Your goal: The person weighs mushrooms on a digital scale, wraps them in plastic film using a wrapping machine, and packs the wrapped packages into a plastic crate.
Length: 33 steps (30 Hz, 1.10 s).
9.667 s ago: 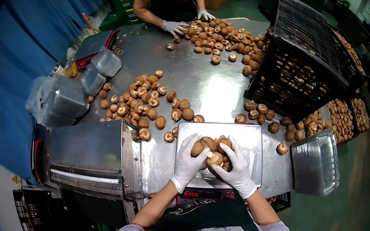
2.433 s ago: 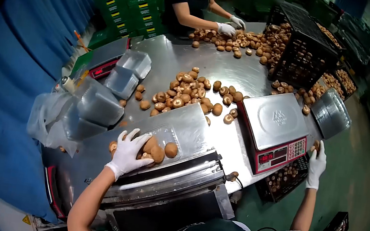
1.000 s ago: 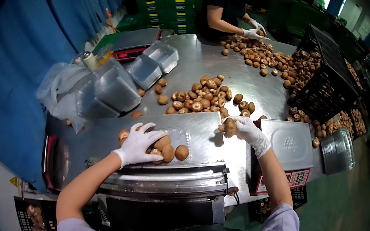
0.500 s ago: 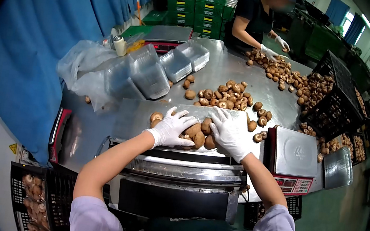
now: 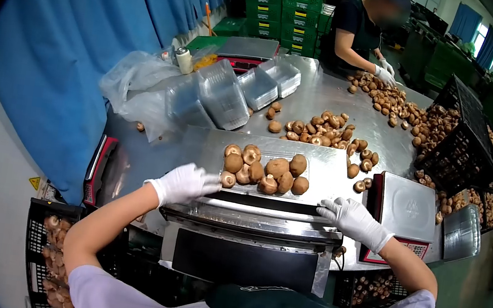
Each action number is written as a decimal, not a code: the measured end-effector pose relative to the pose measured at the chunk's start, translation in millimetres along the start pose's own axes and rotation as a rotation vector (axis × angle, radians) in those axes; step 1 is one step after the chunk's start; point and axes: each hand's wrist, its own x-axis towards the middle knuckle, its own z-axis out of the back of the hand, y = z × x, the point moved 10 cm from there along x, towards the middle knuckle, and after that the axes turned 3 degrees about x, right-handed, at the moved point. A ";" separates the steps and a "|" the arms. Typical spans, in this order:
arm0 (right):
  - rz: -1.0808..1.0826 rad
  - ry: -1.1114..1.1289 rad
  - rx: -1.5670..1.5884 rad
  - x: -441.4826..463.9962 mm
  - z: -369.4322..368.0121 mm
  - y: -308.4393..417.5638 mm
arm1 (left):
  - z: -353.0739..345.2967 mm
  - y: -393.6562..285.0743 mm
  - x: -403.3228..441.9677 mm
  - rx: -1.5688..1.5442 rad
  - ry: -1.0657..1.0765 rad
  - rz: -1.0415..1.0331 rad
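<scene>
Brown mushrooms [image 5: 279,167] sit in a clear shallow tray [image 5: 270,155] on a raised metal plate [image 5: 332,166] in front of me. My left hand [image 5: 185,184], in a white glove, is at the plate's front left corner with its fingers stretched toward the tray. On the other side my right hand [image 5: 355,221], also gloved, reaches its fingers to the front right edge of the plate. Both hands are apart from the mushrooms, and I see nothing held in either. Between them runs a shiny metal roller-like bar [image 5: 250,216] of the wrapping machine.
Loose mushrooms [image 5: 325,130] lie behind the plate, near stacked clear trays [image 5: 222,92]. A scale [image 5: 408,208] stands at right, beside a tipped black crate [image 5: 466,137] spilling mushrooms. Across the table a co-worker's gloved hands [image 5: 385,74] touch a mushroom pile. A black crate [image 5: 47,252] stands lower left.
Both my hands have left the mushrooms and moved outward and down to the plate's front corners. The mushrooms in the tray are now uncovered. The whole view has shifted slightly.
</scene>
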 end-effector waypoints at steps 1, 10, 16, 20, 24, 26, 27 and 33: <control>0.026 -0.005 -0.020 -1.2 -0.2 8.5 | -19.8 -8.4 -12.5 0.104 0.108 -0.082; -0.060 -0.198 0.240 -7.0 -21.5 6.9 | -46.8 2.6 -46.3 -0.303 -0.108 0.296; -0.421 -0.109 0.714 -75.2 23.2 27.5 | -44.8 -22.6 -97.1 -1.618 0.047 0.689; -0.261 -0.266 0.906 -86.8 137.6 41.1 | 72.8 19.5 -102.9 -1.560 -0.421 0.338; -0.249 -0.953 1.039 -79.2 194.6 -21.0 | 148.5 80.7 -78.1 -1.443 -0.811 0.226; -0.578 -1.082 0.891 -38.2 187.1 -79.7 | 122.0 118.7 -45.8 -1.397 -0.934 0.282; -0.574 -1.125 0.819 -12.5 170.1 -102.1 | 92.9 138.9 -28.3 -1.257 -0.918 0.443; -0.501 -0.377 0.125 94.0 -55.0 -148.4 | -98.4 161.5 51.1 -0.296 -0.220 0.644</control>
